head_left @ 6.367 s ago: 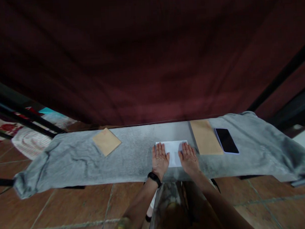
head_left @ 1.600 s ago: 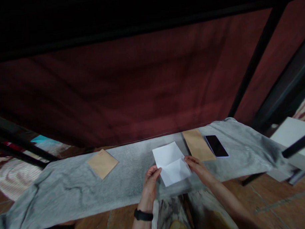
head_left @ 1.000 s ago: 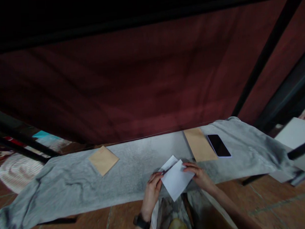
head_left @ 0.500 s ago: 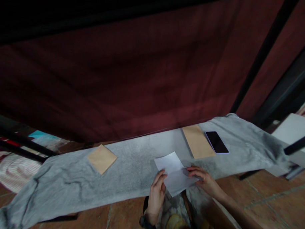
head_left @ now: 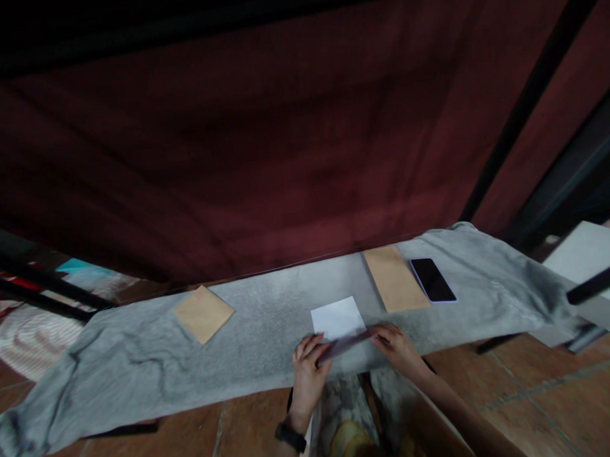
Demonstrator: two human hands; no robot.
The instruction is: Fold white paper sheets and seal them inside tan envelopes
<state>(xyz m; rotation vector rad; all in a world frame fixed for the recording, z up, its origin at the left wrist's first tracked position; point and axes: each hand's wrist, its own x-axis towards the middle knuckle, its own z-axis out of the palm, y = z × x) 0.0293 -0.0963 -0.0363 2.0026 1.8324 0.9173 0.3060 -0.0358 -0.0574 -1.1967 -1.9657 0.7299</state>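
Observation:
A sheet of white paper [head_left: 339, 318] lies on the grey cloth in front of me, its near part lifted and bent up toward the rest. My left hand [head_left: 310, 363] pinches the left end of that raised part, and a dark watch sits on the wrist. At its right end my right hand [head_left: 393, 345] grips the paper between thumb and fingers. Beyond the right hand rests a brown envelope [head_left: 395, 282], flat on the cloth. Beside the envelope is a phone [head_left: 433, 281] with a dark screen and a purple edge.
The grey cloth [head_left: 259, 350] covers a long narrow bench. A smaller brown paper piece [head_left: 204, 314] lies on its left half. A dark red curtain [head_left: 282, 156] hangs behind, with black metal bars at both sides. A white box-like object [head_left: 589, 262] stands at the right.
The paper's near part has been raised and tilted up, so it now shows nearly edge-on. Both hands have shifted slightly away from my body along with it.

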